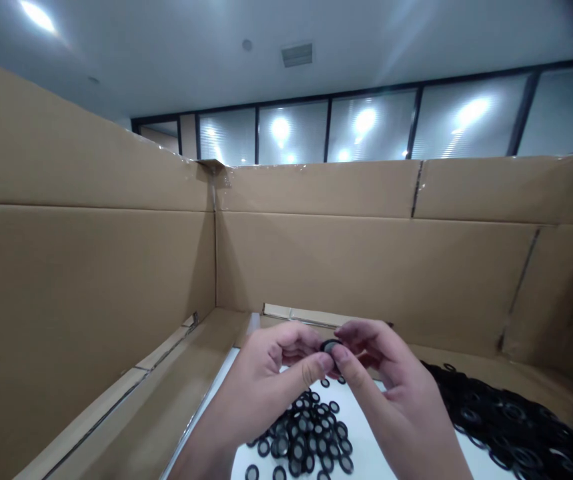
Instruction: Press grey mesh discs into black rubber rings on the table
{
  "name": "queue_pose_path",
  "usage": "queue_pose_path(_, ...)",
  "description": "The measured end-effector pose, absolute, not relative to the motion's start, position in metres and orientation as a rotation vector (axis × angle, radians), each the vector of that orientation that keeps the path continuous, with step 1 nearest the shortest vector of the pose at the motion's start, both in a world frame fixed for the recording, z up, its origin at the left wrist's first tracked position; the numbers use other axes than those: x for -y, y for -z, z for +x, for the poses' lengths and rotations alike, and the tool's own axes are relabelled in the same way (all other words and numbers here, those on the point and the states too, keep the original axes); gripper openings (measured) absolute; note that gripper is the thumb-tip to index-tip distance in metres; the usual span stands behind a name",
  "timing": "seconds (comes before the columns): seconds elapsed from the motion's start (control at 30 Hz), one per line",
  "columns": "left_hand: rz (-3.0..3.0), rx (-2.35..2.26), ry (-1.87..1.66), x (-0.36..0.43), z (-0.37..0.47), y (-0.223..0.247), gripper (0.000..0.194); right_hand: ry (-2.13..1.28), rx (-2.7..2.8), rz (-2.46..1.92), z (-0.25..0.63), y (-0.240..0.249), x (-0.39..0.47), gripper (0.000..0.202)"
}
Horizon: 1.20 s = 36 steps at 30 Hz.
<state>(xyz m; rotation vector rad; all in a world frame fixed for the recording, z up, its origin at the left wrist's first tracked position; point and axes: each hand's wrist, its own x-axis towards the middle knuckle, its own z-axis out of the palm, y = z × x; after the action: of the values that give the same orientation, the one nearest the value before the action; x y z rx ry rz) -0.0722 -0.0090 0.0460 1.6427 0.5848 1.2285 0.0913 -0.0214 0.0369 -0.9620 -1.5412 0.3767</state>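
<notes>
Between the fingertips of both hands is a small round black-rimmed disc with a grey centre (331, 346). My left hand (281, 367) grips its left side with thumb and fingers. From the right, my right hand (386, 373) pinches the same disc, thumb against its face. Below the hands, a loose pile of similar black-rimmed discs (311, 427) lies on a white board (366, 453). Part of the pile is hidden behind my left wrist.
Tall cardboard walls (316, 260) stand at the left, back and right. A heap of black rings (511, 413) lies at the right. Cardboard strips (131, 380) run along the left side and the back. Beyond the walls are glazed panels (371, 127).
</notes>
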Motion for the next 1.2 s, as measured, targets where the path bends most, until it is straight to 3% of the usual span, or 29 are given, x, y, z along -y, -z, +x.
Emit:
queue_pose_path(0.13,1.594,-0.549,-1.226,0.01,-0.073,-0.05,0.014,-0.492,1.61,-0.934,0.092,-0.035,0.021,0.031)
queue_pose_path(0.37,1.562,-0.581,-1.2,0.009,-0.072,-0.053,0.017,-0.343,1.727,-0.969,0.098,-0.033,0.017,0.045)
queue_pose_path(0.9,1.505,-0.342,-1.061,0.003,-0.077,-0.041,0.019,-0.278,1.716,-0.755,0.086,-0.032,0.02,0.051)
queue_pose_path(1.2,1.672,-0.391,-0.901,0.004,-0.082,-0.037,0.021,-0.05,2.034,-0.6,0.112,-0.036,0.016,0.043)
